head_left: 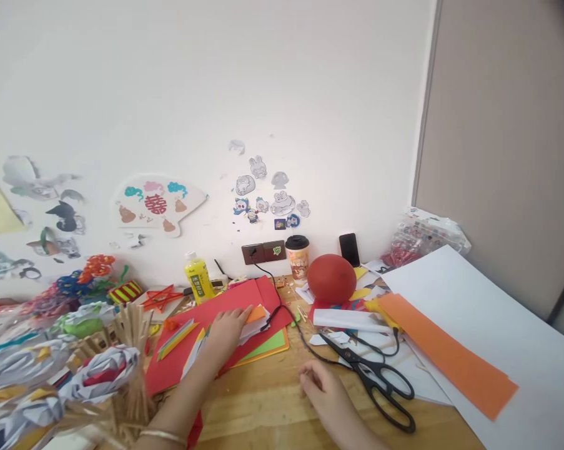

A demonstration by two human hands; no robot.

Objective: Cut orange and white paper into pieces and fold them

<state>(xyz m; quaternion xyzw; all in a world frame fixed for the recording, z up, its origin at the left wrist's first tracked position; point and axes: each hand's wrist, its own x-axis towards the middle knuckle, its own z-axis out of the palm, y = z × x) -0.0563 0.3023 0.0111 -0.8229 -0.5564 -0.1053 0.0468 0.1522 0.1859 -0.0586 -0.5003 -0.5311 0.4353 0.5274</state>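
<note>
My left hand (228,331) rests on folded strips and white slips of paper, with an orange slip (258,314) beside its fingertips. Its fingers are stretched out over them; what lies under the palm is hidden. Beneath is a red sheet (169,372), and green and orange sheets (272,344) stick out at its lower right. More folded coloured strips (177,339) lie left of this hand. Close to the table's front, my right hand (323,387) has its fingers curled in, and nothing shows in them. Black-handled scissors (373,369) lie just right of it.
A black cable (305,340) runs from the wall socket (263,252) across the papers. Behind stand a yellow bottle (198,279), a lidded cup (298,259) and a red balloon (331,279). Paper crafts (98,369) crowd the left; orange strips (445,350) lie on a white sheet (520,350) at right.
</note>
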